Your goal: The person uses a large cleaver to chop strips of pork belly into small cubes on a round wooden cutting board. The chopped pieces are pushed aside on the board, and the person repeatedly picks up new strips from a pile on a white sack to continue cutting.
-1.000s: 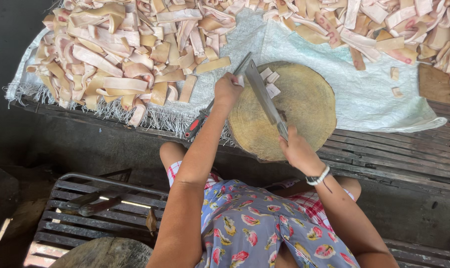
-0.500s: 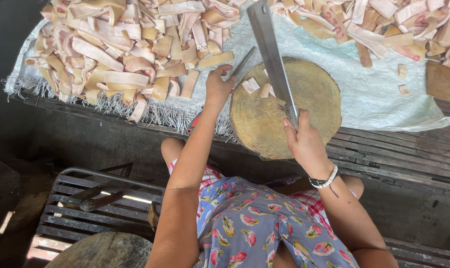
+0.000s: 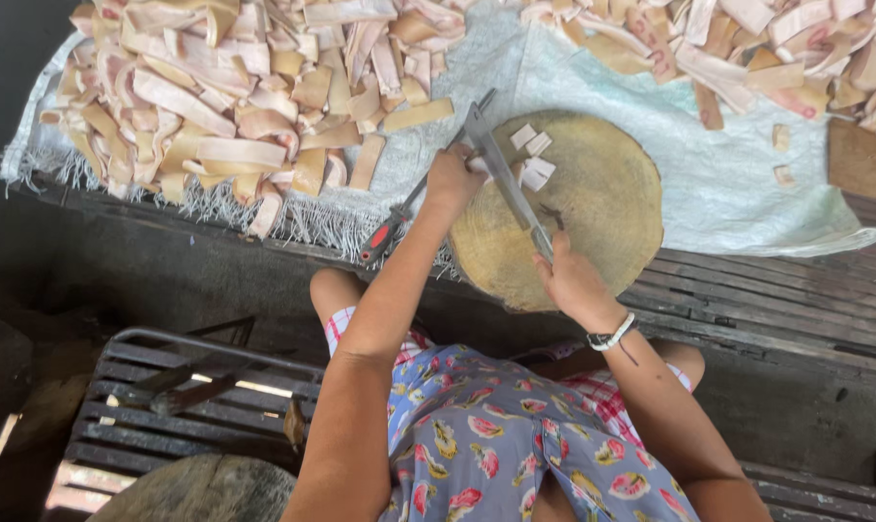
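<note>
My right hand (image 3: 573, 282) grips the handle of a long cleaver (image 3: 504, 174), whose blade lies down across a round wooden chopping block (image 3: 602, 222). At the block's left edge my left hand (image 3: 454, 184) is closed on a pale strip, which is mostly hidden under the fingers and sits right beside the blade. A few small pale cut squares (image 3: 533, 159) lie on the block just right of the blade.
Big heaps of pale strips lie on a white woven sheet (image 3: 728, 184), one heap to the left (image 3: 216, 97) and one to the right (image 3: 747, 39). A red-handled knife (image 3: 392, 224) rests left of the block. A slatted bench (image 3: 786, 300) carries it all. A metal rack (image 3: 167, 396) stands below left.
The cleaver was down on the block, was lifted high half a second ago, and has now come down again beside my left hand. More cut squares lie on the block.
</note>
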